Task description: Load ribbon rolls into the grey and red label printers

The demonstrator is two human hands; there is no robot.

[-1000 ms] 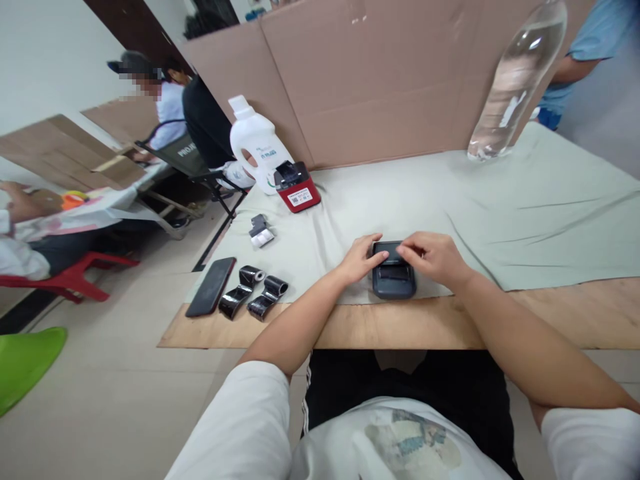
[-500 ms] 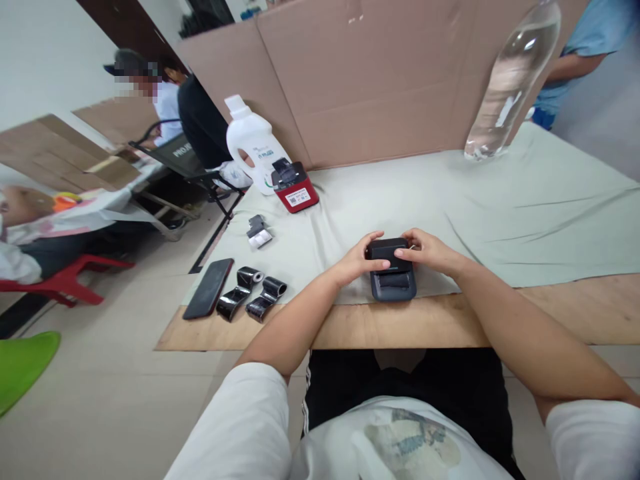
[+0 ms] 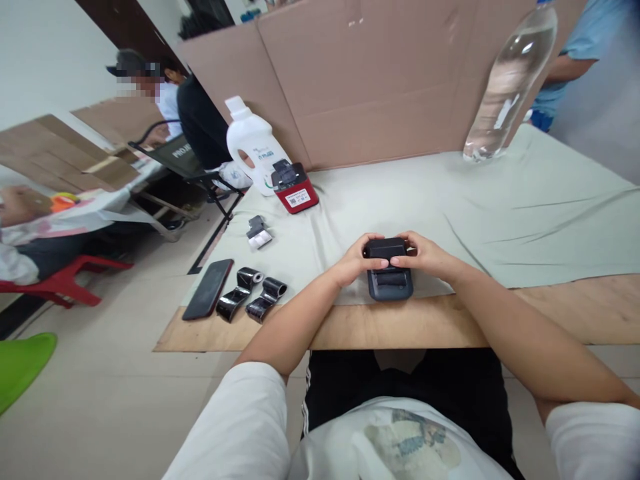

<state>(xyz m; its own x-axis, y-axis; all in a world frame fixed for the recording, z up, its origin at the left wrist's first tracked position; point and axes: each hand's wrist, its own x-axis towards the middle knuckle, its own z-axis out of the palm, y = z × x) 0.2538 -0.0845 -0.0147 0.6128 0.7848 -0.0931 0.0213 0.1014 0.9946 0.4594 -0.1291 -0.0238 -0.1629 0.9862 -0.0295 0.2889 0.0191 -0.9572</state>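
A small black label printer [image 3: 391,285] rests near the front edge of the cloth, straight ahead of me. My left hand [image 3: 361,259] grips its left side, thumb lying across the top and fingers curled round the back. From the other side my right hand [image 3: 425,258] holds it the same way, the two thumbs almost meeting over the lid. What the fingertips touch behind the printer is hidden. Two black rolls, the left roll [image 3: 241,293] and the right roll [image 3: 267,299], lie partly unwound by my left forearm.
Left of the rolls lies a phone [image 3: 209,289]. Behind are a small grey-and-white piece [image 3: 259,233], a red-and-black box [image 3: 296,190] and a white jug [image 3: 255,143]. A tall water bottle [image 3: 511,87] leans by the cardboard panel [image 3: 380,87]. Other people sit beyond at left.
My right thumb has slid left and down on the printer's lid, close to my left thumb. The printer has shifted very slightly left; the other table items stay put.
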